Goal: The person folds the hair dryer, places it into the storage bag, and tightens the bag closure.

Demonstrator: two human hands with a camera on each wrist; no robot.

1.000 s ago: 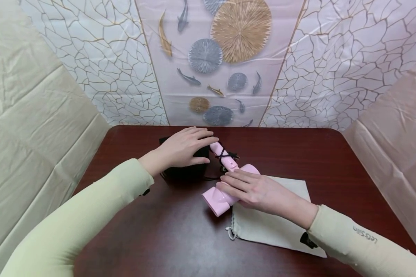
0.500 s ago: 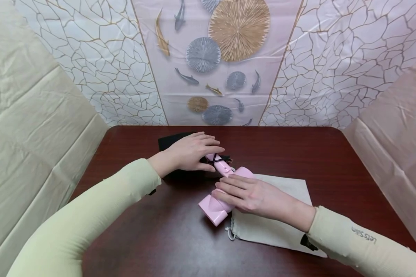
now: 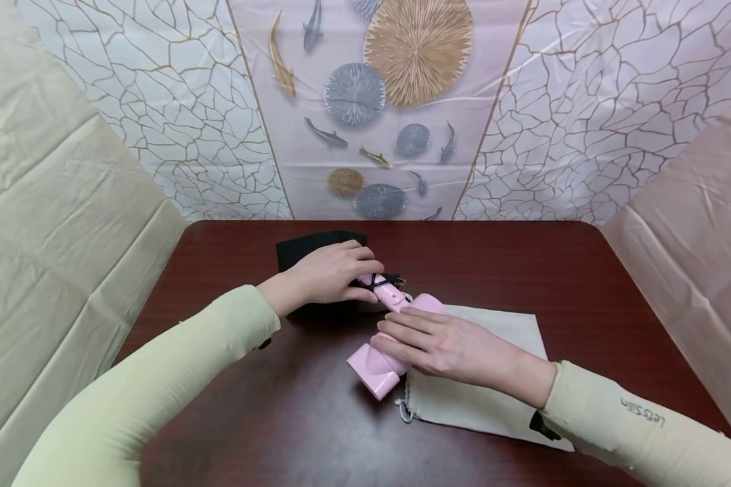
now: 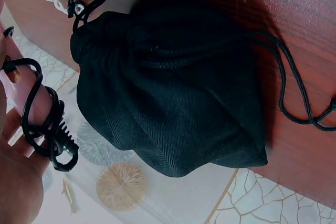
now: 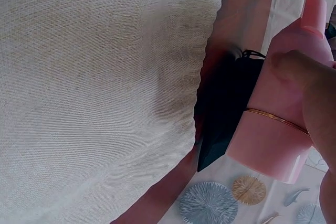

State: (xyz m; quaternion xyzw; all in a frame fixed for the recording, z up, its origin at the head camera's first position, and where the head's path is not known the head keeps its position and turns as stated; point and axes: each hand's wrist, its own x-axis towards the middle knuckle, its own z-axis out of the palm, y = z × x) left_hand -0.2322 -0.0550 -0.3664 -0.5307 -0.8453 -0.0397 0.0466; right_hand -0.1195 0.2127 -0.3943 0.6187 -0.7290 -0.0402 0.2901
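A pink hair dryer (image 3: 374, 372) lies at mid-table in the head view, its nozzle toward the person. My right hand (image 3: 447, 341) grips its barrel from above; in the right wrist view the thumb (image 5: 294, 66) presses the pink housing. At the far end, my left hand (image 3: 331, 272) curls round the handle (image 3: 391, 295). Black cord (image 4: 52, 124) is wound about that handle in the left wrist view. Beside the left hand sits a full black drawstring bag (image 4: 173, 93), partly hidden by the hand in the head view.
A flat cream drawstring bag (image 3: 481, 406) lies under the right forearm, its cord at the near left corner. The dark wooden table (image 3: 250, 419) is bounded by a patterned cloth (image 3: 207, 108) behind and beige cloths at both sides.
My left hand has come right and down from over the black bag onto the handle, and its fingers have curled. The dryer has shifted slightly left and nearer, with the right hand on it.
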